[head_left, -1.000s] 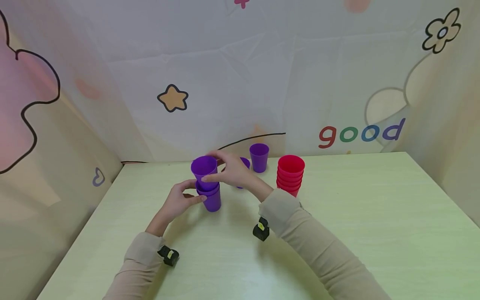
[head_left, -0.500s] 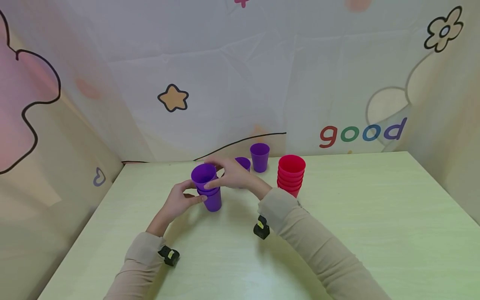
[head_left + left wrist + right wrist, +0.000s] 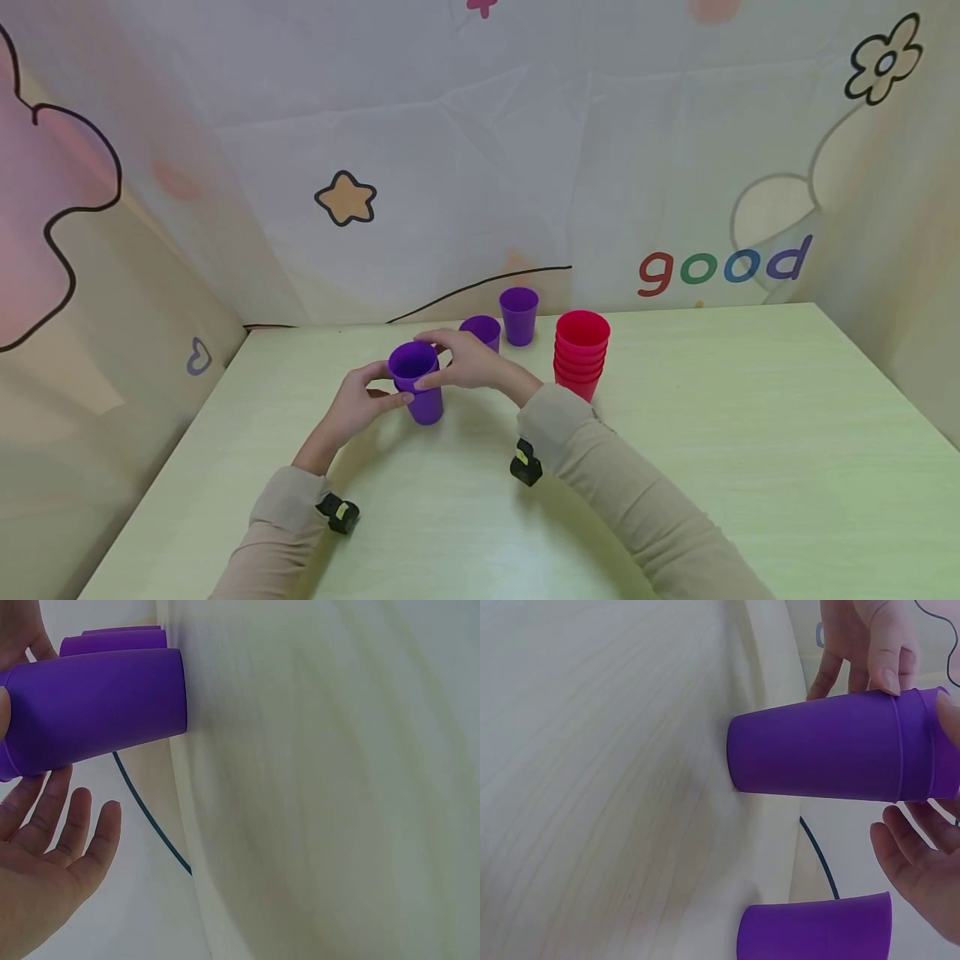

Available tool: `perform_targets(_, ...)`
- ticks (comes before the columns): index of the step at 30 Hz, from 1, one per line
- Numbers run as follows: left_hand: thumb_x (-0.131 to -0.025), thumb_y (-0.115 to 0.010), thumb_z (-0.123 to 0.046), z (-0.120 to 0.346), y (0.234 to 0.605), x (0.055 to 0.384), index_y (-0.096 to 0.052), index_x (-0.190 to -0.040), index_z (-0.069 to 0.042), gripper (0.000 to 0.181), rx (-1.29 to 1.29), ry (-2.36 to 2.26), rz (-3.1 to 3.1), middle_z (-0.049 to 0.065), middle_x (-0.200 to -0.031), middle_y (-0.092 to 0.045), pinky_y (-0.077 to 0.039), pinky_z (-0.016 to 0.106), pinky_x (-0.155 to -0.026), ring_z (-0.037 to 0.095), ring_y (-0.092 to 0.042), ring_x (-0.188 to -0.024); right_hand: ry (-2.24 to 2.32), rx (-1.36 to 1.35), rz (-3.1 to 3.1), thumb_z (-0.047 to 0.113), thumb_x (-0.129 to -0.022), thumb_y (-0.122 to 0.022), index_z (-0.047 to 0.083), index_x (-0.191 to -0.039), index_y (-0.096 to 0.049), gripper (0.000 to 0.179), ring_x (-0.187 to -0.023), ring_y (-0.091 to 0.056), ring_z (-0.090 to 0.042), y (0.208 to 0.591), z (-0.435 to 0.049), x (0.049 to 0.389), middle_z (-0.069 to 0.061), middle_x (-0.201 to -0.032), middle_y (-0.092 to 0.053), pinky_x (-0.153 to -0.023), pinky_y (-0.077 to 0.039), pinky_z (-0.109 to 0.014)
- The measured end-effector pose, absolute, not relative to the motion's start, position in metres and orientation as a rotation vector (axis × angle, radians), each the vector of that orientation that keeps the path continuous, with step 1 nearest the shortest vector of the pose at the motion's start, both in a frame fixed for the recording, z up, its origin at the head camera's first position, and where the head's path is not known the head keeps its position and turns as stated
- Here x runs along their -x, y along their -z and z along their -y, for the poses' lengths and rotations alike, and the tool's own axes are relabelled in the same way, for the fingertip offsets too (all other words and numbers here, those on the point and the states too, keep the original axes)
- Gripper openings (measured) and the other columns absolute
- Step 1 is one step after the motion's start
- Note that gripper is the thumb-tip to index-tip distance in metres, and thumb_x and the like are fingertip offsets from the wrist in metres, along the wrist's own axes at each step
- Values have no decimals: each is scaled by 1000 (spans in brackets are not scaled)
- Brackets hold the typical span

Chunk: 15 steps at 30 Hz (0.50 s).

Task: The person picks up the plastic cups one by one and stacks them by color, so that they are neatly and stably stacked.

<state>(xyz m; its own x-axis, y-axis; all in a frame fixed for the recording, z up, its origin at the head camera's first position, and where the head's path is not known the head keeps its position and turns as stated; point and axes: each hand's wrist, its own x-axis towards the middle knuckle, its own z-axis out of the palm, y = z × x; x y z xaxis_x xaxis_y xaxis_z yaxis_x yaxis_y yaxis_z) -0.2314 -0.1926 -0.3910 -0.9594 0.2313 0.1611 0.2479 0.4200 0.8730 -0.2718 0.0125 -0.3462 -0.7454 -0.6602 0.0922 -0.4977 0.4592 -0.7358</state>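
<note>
A nested stack of purple cups (image 3: 427,406) stands upright on the table, left of centre in the head view. My left hand (image 3: 358,402) holds the stack from the left near its rims, thumb in front and fingers behind. From the right, my right hand (image 3: 468,360) pinches the top purple cup (image 3: 414,364), which sits down inside the stack. In the right wrist view the rims of the stacked cups (image 3: 817,750) lie close together, with the left thumb just below them. The left wrist view shows the left hand's other fingers (image 3: 101,840) spread loosely beside the stack.
Behind the right hand stands a single purple cup (image 3: 482,331), partly hidden. Another purple cup (image 3: 519,317) is farther back near the curtain (image 3: 480,167). A stack of red cups (image 3: 579,354) stands to the right on the pale table (image 3: 750,433).
My right hand has lowered the top purple cup from above the stack into it. The left hand has stayed in place. The cup behind the right hand shows more now.
</note>
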Motion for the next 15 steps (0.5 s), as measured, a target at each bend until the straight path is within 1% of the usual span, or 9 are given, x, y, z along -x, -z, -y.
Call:
perform_targets(6,-79,-68,-2,185,370,216,-53,-116,10,42,456,1598,2643,21,-105,-59,-49,38,-80,32,-52,-101,1206,1016,-2504,24,-77,-74,4,-135,-40,70,-112,-49,-22,348,-15,268,-8,-129,-50,-80,-47,-26)
perform_targets(11,-80,-67,-2,181,363,211,-53,-117,9,42,421,1602,2664,22,-107,-58,-48,40,-83,33,-51,-103,1341,1009,-2490,22,-76,-74,3,-133,-43,67,-111,-51,-24,348,-22,263,-10,-128,-52,-79,-48,-27)
perform_targets(15,-80,-68,-3,181,363,211,-53,-117,9,42,413,1604,2666,23,-108,-57,-47,41,-84,33,-51,-103,1416,965,-2520,22,-76,-74,5,-131,-47,63,-107,-53,-22,351,-31,261,-9,-122,-56,-80,-48,-28)
